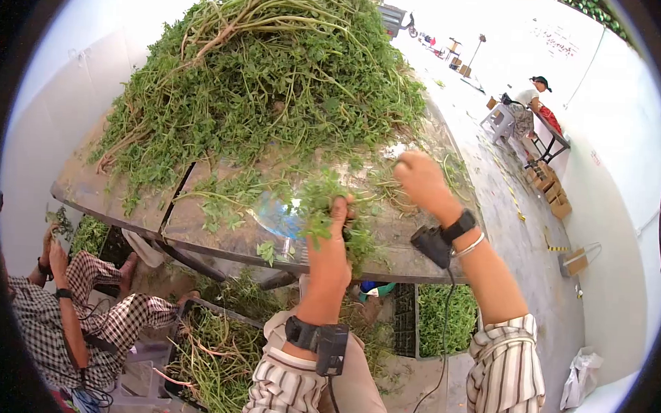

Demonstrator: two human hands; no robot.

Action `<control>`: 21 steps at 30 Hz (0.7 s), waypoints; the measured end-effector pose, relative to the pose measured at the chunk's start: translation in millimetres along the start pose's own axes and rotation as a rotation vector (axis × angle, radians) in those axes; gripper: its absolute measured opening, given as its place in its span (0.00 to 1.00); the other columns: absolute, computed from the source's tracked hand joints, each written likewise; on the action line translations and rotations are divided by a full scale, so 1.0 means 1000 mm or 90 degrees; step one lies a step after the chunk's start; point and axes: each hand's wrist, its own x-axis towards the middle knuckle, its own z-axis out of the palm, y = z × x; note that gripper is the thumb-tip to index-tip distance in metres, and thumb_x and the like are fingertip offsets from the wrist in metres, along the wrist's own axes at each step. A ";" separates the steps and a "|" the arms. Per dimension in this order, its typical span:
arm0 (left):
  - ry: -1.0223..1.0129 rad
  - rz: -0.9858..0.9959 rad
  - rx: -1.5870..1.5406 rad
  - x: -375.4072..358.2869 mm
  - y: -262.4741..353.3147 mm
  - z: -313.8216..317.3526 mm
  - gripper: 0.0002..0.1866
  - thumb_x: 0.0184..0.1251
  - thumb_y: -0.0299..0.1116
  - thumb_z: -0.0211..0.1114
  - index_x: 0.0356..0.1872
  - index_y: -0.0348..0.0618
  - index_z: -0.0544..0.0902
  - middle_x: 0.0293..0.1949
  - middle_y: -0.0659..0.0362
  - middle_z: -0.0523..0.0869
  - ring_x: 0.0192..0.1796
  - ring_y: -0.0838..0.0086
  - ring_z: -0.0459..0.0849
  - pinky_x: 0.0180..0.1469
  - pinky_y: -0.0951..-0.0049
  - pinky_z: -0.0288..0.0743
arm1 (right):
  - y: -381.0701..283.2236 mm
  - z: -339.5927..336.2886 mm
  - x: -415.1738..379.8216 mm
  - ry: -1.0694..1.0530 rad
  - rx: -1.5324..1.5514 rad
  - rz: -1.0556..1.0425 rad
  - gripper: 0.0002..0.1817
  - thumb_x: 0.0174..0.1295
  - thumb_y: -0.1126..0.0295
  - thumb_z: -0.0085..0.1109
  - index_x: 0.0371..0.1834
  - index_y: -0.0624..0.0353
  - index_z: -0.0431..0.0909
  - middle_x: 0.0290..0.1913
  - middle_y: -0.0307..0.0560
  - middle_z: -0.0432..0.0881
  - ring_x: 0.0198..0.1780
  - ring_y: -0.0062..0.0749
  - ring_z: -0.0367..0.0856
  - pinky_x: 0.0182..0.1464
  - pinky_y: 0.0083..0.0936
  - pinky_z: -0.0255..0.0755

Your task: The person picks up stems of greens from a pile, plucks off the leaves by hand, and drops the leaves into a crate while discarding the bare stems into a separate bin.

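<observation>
My left hand (340, 213) is closed around a bunch of leafy green stems (322, 195) near the front edge of the table (387, 245). Leaves stick out on both sides of its fingers. My right hand (421, 179) is raised to the right of the bunch, fingers curled in; what they hold, if anything, is hidden. Beyond both hands a big heap of leafy stems (276, 95) covers the back of the table. Loose sprigs (225, 195) and a shiny clear plastic piece (279, 218) lie on the tabletop to the left of my left hand.
Under the table edge stand a black crate of stems (216, 348) and a crate of green leaves (447, 320). At left a seated person (87, 307) handles a sprig. Another person (527, 108) works at a far table. Cardboard boxes (553, 189) line the right wall.
</observation>
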 end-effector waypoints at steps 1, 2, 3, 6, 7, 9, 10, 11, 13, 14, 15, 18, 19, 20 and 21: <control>-0.009 0.001 0.005 0.015 -0.007 -0.010 0.18 0.61 0.49 0.62 0.42 0.46 0.80 0.39 0.63 0.77 0.44 0.74 0.71 0.50 0.68 0.63 | 0.022 -0.006 0.002 -0.004 0.034 -0.037 0.12 0.53 0.68 0.46 0.25 0.67 0.74 0.29 0.54 0.74 0.31 0.42 0.72 0.37 0.36 0.67; -0.008 0.001 0.001 0.016 -0.005 -0.011 0.18 0.61 0.49 0.62 0.42 0.46 0.80 0.39 0.63 0.77 0.44 0.74 0.71 0.50 0.68 0.63 | 0.042 -0.016 0.003 -0.011 0.068 -0.075 0.12 0.54 0.67 0.47 0.26 0.66 0.74 0.28 0.52 0.76 0.27 0.36 0.73 0.34 0.34 0.68; 0.018 0.011 -0.012 0.016 -0.004 -0.011 0.17 0.61 0.48 0.62 0.42 0.48 0.81 0.38 0.65 0.77 0.41 0.77 0.71 0.44 0.71 0.65 | 0.054 -0.023 0.004 -0.014 0.065 -0.077 0.12 0.54 0.67 0.47 0.26 0.66 0.74 0.28 0.52 0.76 0.27 0.36 0.73 0.34 0.34 0.68; 0.048 0.011 -0.036 0.015 -0.004 -0.010 0.15 0.61 0.47 0.63 0.41 0.48 0.82 0.36 0.68 0.76 0.38 0.80 0.71 0.39 0.74 0.67 | 0.072 -0.038 0.001 -0.073 0.310 0.283 0.13 0.58 0.65 0.47 0.29 0.64 0.76 0.26 0.44 0.77 0.20 0.25 0.69 0.25 0.25 0.67; 0.059 -0.001 -0.035 0.014 -0.004 -0.009 0.15 0.61 0.47 0.63 0.40 0.48 0.83 0.37 0.67 0.76 0.40 0.79 0.70 0.42 0.72 0.67 | 0.075 -0.040 -0.002 -0.080 0.373 0.326 0.13 0.60 0.64 0.47 0.30 0.64 0.76 0.25 0.42 0.75 0.18 0.23 0.67 0.23 0.21 0.66; 0.070 -0.016 -0.036 0.011 -0.003 -0.005 0.14 0.61 0.46 0.63 0.39 0.49 0.83 0.37 0.67 0.76 0.41 0.78 0.70 0.44 0.70 0.66 | 0.092 -0.044 -0.006 -0.103 0.348 0.362 0.18 0.61 0.58 0.49 0.33 0.66 0.74 0.23 0.40 0.71 0.17 0.22 0.69 0.20 0.18 0.70; 0.085 -0.026 -0.034 0.007 0.000 -0.001 0.13 0.61 0.46 0.63 0.38 0.49 0.83 0.38 0.67 0.76 0.43 0.76 0.69 0.46 0.67 0.65 | 0.103 -0.043 -0.008 -0.103 0.345 0.362 0.18 0.61 0.58 0.49 0.33 0.66 0.74 0.23 0.40 0.71 0.17 0.22 0.69 0.20 0.18 0.70; 0.101 -0.035 -0.033 0.006 0.002 0.001 0.12 0.61 0.45 0.63 0.38 0.50 0.83 0.39 0.67 0.76 0.45 0.75 0.69 0.48 0.64 0.64 | 0.114 -0.040 -0.009 -0.091 0.264 0.375 0.19 0.60 0.57 0.51 0.33 0.67 0.72 0.21 0.42 0.71 0.17 0.23 0.70 0.18 0.21 0.70; 0.113 -0.037 -0.022 0.008 0.000 0.000 0.12 0.60 0.45 0.64 0.37 0.50 0.84 0.40 0.66 0.76 0.46 0.73 0.68 0.49 0.62 0.63 | 0.122 -0.038 -0.014 -0.093 0.193 0.428 0.24 0.58 0.53 0.55 0.34 0.69 0.69 0.19 0.43 0.70 0.16 0.24 0.71 0.14 0.23 0.70; 0.125 -0.037 -0.011 0.009 0.001 -0.001 0.11 0.60 0.44 0.64 0.37 0.51 0.84 0.41 0.66 0.76 0.48 0.72 0.67 0.50 0.60 0.62 | 0.123 -0.035 -0.016 -0.096 0.195 0.425 0.24 0.58 0.53 0.55 0.34 0.69 0.69 0.19 0.43 0.70 0.16 0.24 0.71 0.14 0.23 0.70; 0.127 -0.034 -0.011 0.010 0.001 -0.002 0.11 0.60 0.44 0.64 0.37 0.51 0.84 0.41 0.66 0.76 0.48 0.72 0.67 0.50 0.60 0.62 | 0.123 -0.033 -0.019 -0.101 0.179 0.476 0.25 0.57 0.53 0.57 0.37 0.70 0.67 0.19 0.43 0.69 0.16 0.23 0.69 0.13 0.21 0.68; 0.119 -0.038 -0.043 0.010 0.002 -0.001 0.11 0.60 0.43 0.64 0.37 0.49 0.84 0.40 0.66 0.77 0.46 0.74 0.69 0.47 0.63 0.65 | 0.110 -0.029 -0.012 -0.147 0.204 0.547 0.34 0.54 0.56 0.62 0.53 0.74 0.61 0.20 0.40 0.67 0.15 0.21 0.65 0.11 0.18 0.61; 0.119 -0.051 -0.055 0.008 0.003 0.001 0.11 0.61 0.42 0.64 0.37 0.48 0.84 0.39 0.66 0.77 0.43 0.75 0.71 0.44 0.65 0.66 | 0.105 -0.026 -0.011 -0.184 0.197 0.494 0.39 0.53 0.58 0.63 0.59 0.72 0.54 0.20 0.39 0.66 0.15 0.20 0.64 0.11 0.17 0.59; 0.117 -0.064 -0.068 0.007 0.004 0.002 0.10 0.61 0.41 0.64 0.37 0.47 0.84 0.38 0.66 0.77 0.40 0.76 0.72 0.41 0.67 0.68 | 0.099 -0.026 -0.009 -0.219 0.190 0.441 0.45 0.52 0.60 0.64 0.66 0.70 0.48 0.20 0.37 0.65 0.15 0.20 0.63 0.10 0.17 0.57; 0.117 -0.063 -0.068 0.008 0.002 0.000 0.10 0.61 0.41 0.64 0.37 0.47 0.84 0.38 0.66 0.77 0.40 0.76 0.72 0.41 0.67 0.68 | 0.105 -0.021 -0.001 -0.284 0.188 0.454 0.47 0.53 0.67 0.61 0.70 0.61 0.40 0.29 0.45 0.75 0.16 0.20 0.65 0.13 0.18 0.60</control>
